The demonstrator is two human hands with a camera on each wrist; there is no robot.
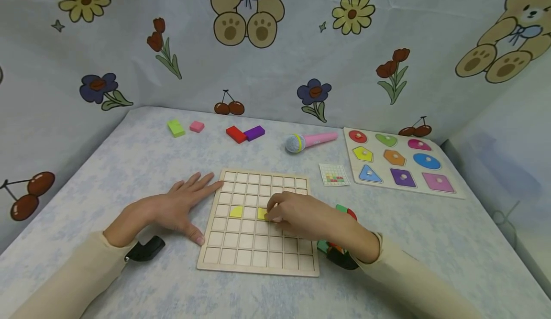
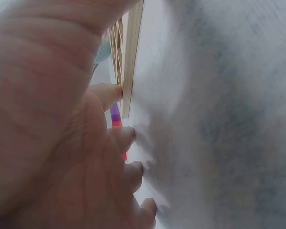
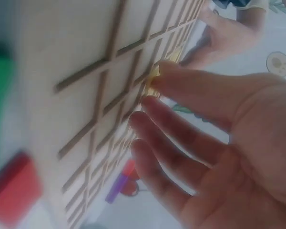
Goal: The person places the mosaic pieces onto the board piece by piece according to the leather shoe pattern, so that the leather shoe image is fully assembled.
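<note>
A wooden grid board lies flat on the table in the head view. My left hand is spread at its left side, thumb and index fingertip against the edge. Over the middle of the board, my right hand pinches a small yellow block at a grid cell. The right wrist view shows the thumb on that yellow piece, three other fingers loosely bent, and the index finger mostly hidden behind the thumb. Another yellow block sits in a cell farther left.
Behind the board lie a lime block, a pink block, a red block, a purple block and a toy microphone. A pattern card and shape puzzle lie right. Green and red pieces are partly under the right forearm.
</note>
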